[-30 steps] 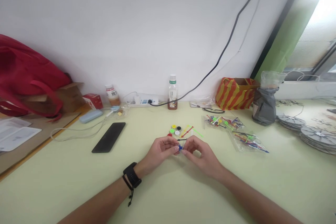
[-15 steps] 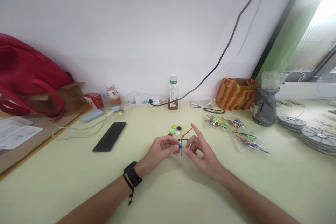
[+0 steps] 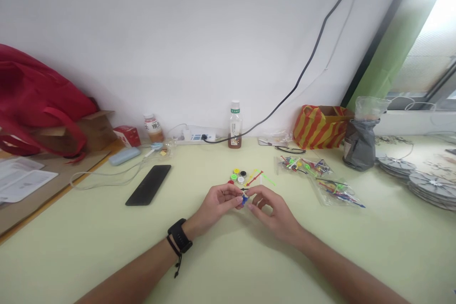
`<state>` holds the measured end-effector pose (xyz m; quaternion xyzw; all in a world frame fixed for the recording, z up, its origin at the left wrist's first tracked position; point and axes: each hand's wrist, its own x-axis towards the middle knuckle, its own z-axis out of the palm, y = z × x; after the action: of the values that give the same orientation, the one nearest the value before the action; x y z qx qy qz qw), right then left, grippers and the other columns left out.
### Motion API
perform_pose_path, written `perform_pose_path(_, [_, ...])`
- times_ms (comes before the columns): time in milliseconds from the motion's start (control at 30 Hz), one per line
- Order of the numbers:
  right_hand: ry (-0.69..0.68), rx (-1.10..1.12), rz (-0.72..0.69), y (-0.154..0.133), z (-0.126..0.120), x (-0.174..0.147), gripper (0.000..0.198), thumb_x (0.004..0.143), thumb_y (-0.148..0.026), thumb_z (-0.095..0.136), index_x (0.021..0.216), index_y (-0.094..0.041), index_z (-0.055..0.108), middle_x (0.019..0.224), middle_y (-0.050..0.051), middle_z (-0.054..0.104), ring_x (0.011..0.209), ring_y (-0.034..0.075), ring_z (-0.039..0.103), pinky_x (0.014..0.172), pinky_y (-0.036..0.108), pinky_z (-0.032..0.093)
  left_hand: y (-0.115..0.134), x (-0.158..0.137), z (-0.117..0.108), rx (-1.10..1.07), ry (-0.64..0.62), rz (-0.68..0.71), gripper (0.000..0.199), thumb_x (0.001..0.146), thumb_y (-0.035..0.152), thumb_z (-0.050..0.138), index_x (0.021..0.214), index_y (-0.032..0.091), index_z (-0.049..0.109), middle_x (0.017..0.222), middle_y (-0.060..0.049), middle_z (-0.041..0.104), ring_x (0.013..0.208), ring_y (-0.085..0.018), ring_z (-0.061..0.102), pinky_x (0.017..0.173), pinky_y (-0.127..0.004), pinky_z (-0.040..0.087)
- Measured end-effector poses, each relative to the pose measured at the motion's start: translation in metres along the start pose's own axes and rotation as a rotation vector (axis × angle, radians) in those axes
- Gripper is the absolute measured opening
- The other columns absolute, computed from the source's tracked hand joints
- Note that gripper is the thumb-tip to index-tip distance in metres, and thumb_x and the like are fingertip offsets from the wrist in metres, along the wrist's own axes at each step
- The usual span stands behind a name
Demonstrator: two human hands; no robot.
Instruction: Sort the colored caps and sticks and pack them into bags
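Note:
Between the thumb and fingers of my left hand is a small blue plastic piece; its exact shape is partly covered by the fingertips. My right hand is close on its other side, fingers bent, with the index fingertip at the top of the piece and the thumb lower and apart. Whether that index finger touches it I cannot tell. Just beyond lie small round plastic caps, among them a white one and a yellow one. Beside them rest thin plastic arrows, one red and one light green.
A black phone lies to the left, near a white cable. At the back stands a bottle before a power strip. Bags of coloured parts, a striped bag and stacked grey discs occupy the right.
My right index finger has come down from its raised position to the blue piece. The thin blue rod that stood upright no longer shows that way. My left hand has stayed in place.

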<state>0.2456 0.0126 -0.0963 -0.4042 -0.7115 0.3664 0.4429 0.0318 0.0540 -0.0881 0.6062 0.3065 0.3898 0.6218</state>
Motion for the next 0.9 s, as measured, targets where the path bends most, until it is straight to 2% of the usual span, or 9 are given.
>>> perform_pose_path(133, [0.001, -0.003, -0.004, 0.0022, 0.0004, -0.0018, 0.026, 0.095, -0.029, 0.061, 0.121, -0.028, 0.062, 0.113, 0.006, 0.066, 0.086, 0.017, 0.064, 0.07, 0.029, 0.054, 0.0, 0.0002, 0.0, -0.01, 0.006, 0.0, 0.024, 0.085, 0.032, 0.081, 0.101, 0.015, 0.074, 0.095, -0.006, 0.071, 0.082, -0.015, 0.066, 0.08, -0.029, 0.054])
perform_pose_path(233, [0.052, 0.052, 0.017, 0.0026, 0.0013, -0.0018, 0.047, 0.094, -0.031, 0.063, 0.14, -0.029, 0.05, 0.113, 0.005, 0.062, 0.079, 0.015, 0.06, 0.069, 0.029, 0.052, -0.0016, 0.0004, -0.0005, -0.012, 0.01, 0.013, 0.024, 0.086, 0.032, 0.081, 0.101, 0.015, 0.074, 0.095, -0.006, 0.069, 0.083, -0.016, 0.066, 0.081, -0.029, 0.054])
perform_pose_path(300, [0.079, 0.104, 0.059, 0.0023, 0.0012, -0.0008, 0.048, 0.094, -0.035, 0.064, 0.139, -0.029, 0.051, 0.107, 0.003, 0.06, 0.071, 0.013, 0.055, 0.065, 0.029, 0.05, -0.0023, 0.0007, -0.0007, -0.011, 0.013, 0.025, 0.023, 0.086, 0.032, 0.08, 0.1, 0.015, 0.073, 0.095, -0.005, 0.068, 0.084, -0.016, 0.066, 0.081, -0.03, 0.054])
perform_pose_path(400, [0.003, 0.168, 0.108, 0.0011, -0.0014, 0.0015, 0.027, 0.097, -0.045, 0.059, 0.093, -0.021, 0.069, 0.084, 0.001, 0.056, 0.063, 0.013, 0.048, 0.062, 0.029, 0.043, -0.0024, 0.0012, -0.0005, -0.012, 0.03, 0.033, 0.023, 0.086, 0.032, 0.08, 0.098, 0.014, 0.073, 0.096, -0.006, 0.067, 0.084, -0.016, 0.066, 0.081, -0.03, 0.055])
perform_pose_path(467, [-0.056, 0.203, 0.12, -0.0005, -0.0041, 0.003, 0.054, 0.099, -0.052, 0.054, 0.056, -0.019, 0.053, 0.065, 0.0, 0.045, 0.06, 0.013, 0.043, 0.06, 0.029, 0.039, -0.0022, 0.0014, 0.0, -0.014, 0.041, 0.031, 0.023, 0.085, 0.033, 0.081, 0.097, 0.014, 0.073, 0.097, -0.007, 0.067, 0.085, -0.017, 0.066, 0.081, -0.031, 0.055])
perform_pose_path(500, [-0.063, 0.217, 0.126, -0.0016, -0.0053, 0.0035, 0.061, 0.099, -0.055, 0.052, 0.05, -0.02, 0.044, 0.06, -0.001, 0.04, 0.059, 0.013, 0.04, 0.059, 0.03, 0.037, -0.0021, 0.0015, 0.0002, -0.015, 0.043, 0.03, 0.024, 0.085, 0.033, 0.081, 0.096, 0.014, 0.073, 0.097, -0.007, 0.067, 0.085, -0.017, 0.066, 0.081, -0.031, 0.056])
perform_pose_path(567, [-0.029, 0.229, 0.144, -0.0041, -0.0064, 0.0042, 0.06, 0.097, -0.06, 0.053, 0.054, -0.021, 0.04, 0.059, -0.002, 0.038, 0.058, 0.013, 0.038, 0.057, 0.029, 0.035, -0.0021, 0.0014, 0.0006, -0.014, 0.041, 0.028, 0.025, 0.085, 0.034, 0.081, 0.097, 0.014, 0.073, 0.095, -0.007, 0.068, 0.085, -0.018, 0.066, 0.081, -0.031, 0.056])
perform_pose_path(733, [0.037, 0.157, 0.108, -0.0068, -0.0012, 0.0037, 0.037, 0.091, -0.058, 0.065, 0.094, -0.022, 0.057, 0.085, 0.003, 0.062, 0.071, 0.016, 0.055, 0.063, 0.027, 0.045, -0.0013, -0.0001, 0.001, 0.005, 0.027, 0.017, 0.027, 0.084, 0.034, 0.082, 0.099, 0.014, 0.073, 0.096, -0.008, 0.07, 0.086, -0.018, 0.067, 0.083, -0.032, 0.056])
perform_pose_path(900, [-0.024, 0.071, 0.066, -0.0021, 0.0029, 0.0015, 0.023, 0.097, -0.044, 0.061, 0.103, -0.023, 0.061, 0.096, 0.005, 0.067, 0.078, 0.017, 0.06, 0.066, 0.029, 0.049, 0.0021, -0.0011, 0.0019, 0.009, -0.004, 0.015, 0.026, 0.085, 0.035, 0.081, 0.1, 0.014, 0.073, 0.099, -0.008, 0.071, 0.09, -0.019, 0.068, 0.084, -0.032, 0.056])
